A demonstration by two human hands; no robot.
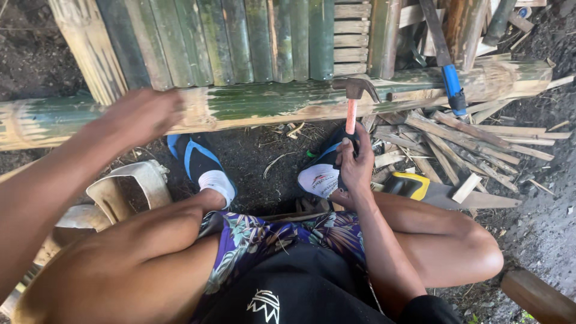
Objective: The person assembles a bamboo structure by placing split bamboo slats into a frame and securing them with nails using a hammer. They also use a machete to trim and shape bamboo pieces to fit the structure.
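Head view. Item: claw hammer (pixel 351 103), centre of frame, long axis near upright in the picture, steel head at top touching the long bamboo pole (pixel 252 105), pink handle running down into my grasp. My right hand (pixel 355 168): fingers wrapped tight round the handle's lower end, above my shoe (pixel 321 175). My left hand (pixel 144 114): upper left, blurred, over the pole; whether spread or closed, I cannot tell. Handsaw (pixel 444 193): lower right, lying flat beside split bamboo strips (pixel 462 141).
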